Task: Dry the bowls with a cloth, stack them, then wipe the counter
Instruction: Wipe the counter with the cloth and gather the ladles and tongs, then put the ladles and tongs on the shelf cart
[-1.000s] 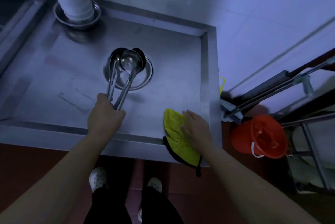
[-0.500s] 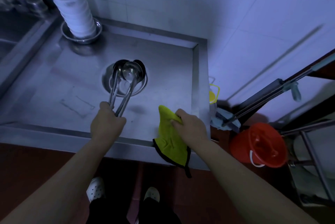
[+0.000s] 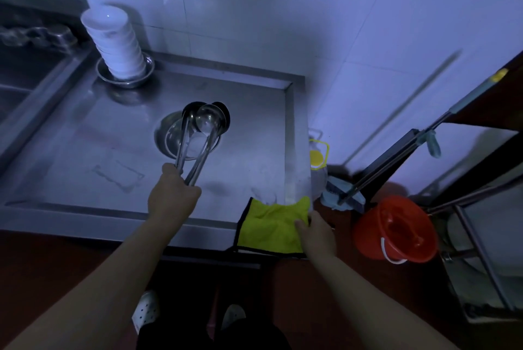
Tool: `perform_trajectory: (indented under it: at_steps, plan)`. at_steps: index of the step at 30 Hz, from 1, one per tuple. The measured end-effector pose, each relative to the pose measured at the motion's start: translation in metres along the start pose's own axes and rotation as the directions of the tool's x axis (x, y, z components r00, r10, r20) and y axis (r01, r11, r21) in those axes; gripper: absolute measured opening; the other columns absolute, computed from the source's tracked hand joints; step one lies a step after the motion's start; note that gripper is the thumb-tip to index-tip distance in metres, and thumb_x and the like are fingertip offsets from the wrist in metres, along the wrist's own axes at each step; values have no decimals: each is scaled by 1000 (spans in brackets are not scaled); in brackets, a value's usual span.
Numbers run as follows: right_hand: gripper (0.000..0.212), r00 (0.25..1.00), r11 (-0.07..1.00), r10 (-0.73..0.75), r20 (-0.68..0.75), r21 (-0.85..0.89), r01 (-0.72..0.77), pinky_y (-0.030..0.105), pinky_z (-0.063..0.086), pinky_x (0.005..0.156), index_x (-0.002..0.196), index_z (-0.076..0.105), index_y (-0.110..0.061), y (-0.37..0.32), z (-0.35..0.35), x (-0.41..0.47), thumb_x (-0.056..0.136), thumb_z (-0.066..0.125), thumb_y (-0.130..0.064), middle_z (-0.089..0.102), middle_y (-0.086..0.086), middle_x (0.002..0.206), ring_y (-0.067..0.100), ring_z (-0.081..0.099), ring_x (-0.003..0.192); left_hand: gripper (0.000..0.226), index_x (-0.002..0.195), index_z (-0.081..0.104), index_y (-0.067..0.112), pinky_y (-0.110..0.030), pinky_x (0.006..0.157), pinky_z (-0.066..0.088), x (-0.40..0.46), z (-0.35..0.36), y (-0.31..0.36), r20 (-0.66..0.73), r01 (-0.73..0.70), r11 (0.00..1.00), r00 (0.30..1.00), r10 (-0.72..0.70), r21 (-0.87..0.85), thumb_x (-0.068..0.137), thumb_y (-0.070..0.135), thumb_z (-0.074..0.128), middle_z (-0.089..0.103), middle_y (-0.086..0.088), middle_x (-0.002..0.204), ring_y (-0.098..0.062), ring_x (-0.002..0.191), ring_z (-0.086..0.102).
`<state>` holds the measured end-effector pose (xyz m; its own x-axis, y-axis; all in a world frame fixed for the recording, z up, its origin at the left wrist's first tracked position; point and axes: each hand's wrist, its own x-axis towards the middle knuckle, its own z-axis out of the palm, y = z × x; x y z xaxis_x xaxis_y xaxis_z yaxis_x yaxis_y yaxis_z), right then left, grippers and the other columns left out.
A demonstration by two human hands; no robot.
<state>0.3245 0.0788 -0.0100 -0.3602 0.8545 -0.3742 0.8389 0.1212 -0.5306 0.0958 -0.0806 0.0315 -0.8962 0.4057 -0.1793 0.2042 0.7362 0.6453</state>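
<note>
A tall stack of white bowls (image 3: 117, 44) stands in a metal dish (image 3: 126, 78) at the back left of the steel counter (image 3: 85, 134). My left hand (image 3: 172, 197) is closed around the handles of several metal ladles (image 3: 206, 123), whose heads hang over a steel bowl (image 3: 167, 137) in the middle of the counter. A yellow-green cloth (image 3: 271, 228) with a dark border lies spread over the counter's front right corner. My right hand (image 3: 317, 233) grips its right edge.
A sink (image 3: 22, 72) lies at the far left. To the right of the counter, on the floor, are a yellow-capped bottle (image 3: 317, 160), a mop with a long handle (image 3: 396, 160), an orange bucket (image 3: 396, 230) and a metal frame (image 3: 481, 250). The tiled wall rises behind.
My right hand drew the cloth from a bunched hold out to the front right corner and spread it flat. The left hand kept holding the ladles over the steel bowl.
</note>
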Motion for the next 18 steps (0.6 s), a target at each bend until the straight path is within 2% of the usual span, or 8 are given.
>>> perform_trajectory:
  at_steps: [3, 6, 9, 11, 14, 18]
  plan:
    - [22, 1000, 995, -3, -25, -96, 1, 34, 38, 69, 100, 56, -10, 14, -2, 1, 90, 57, -30, 65, 16, 104, 33, 60, 99, 31, 96, 39, 7, -31, 53, 37, -6, 3, 0, -8, 2, 1000, 1000, -2, 29, 76, 12, 62, 51, -9, 77, -29, 63, 52]
    - [22, 989, 992, -61, -133, -113, 46, 33, 37, 68, 104, 56, -12, 10, -6, 1, 88, 60, -26, 64, 11, 105, 31, 58, 100, 30, 94, 39, 8, -29, 50, 33, -12, 6, -5, -25, -1, 1000, 1000, 2, 25, 75, 11, 63, 50, -7, 74, -25, 60, 50]
    - [25, 949, 964, -239, -207, -170, 206, 36, 42, 81, 108, 60, -8, -14, -6, 1, 84, 62, -16, 62, 13, 107, 31, 55, 104, 31, 93, 38, 11, -28, 48, 30, -18, 2, -14, -31, 4, 1000, 1000, -5, -3, 74, 13, 63, 51, -5, 74, -21, 59, 49]
    - [22, 909, 924, -368, -195, -185, 335, 37, 41, 86, 105, 64, -7, -39, -5, -1, 84, 63, -12, 63, 13, 105, 31, 56, 103, 31, 92, 37, 14, -27, 47, 28, -23, -7, -21, -53, 21, 1000, 998, -22, -19, 74, 14, 63, 50, -4, 73, -20, 58, 49]
    - [11, 884, 893, -447, -137, -125, 432, 34, 42, 77, 94, 66, -10, -85, 1, -11, 86, 59, -12, 65, 9, 97, 28, 57, 96, 31, 89, 36, 15, -26, 46, 28, -33, -29, -35, -107, 56, 998, 993, -58, -26, 73, 13, 63, 50, -4, 71, -20, 56, 49]
    - [12, 816, 816, -575, -67, -123, 565, 30, 38, 64, 87, 64, -12, -146, 19, -39, 90, 52, -14, 64, 3, 89, 21, 57, 83, 30, 86, 35, 14, -25, 46, 29, -49, -77, -63, -189, 106, 993, 975, -115, -57, 74, 13, 62, 50, -4, 71, -20, 56, 49]
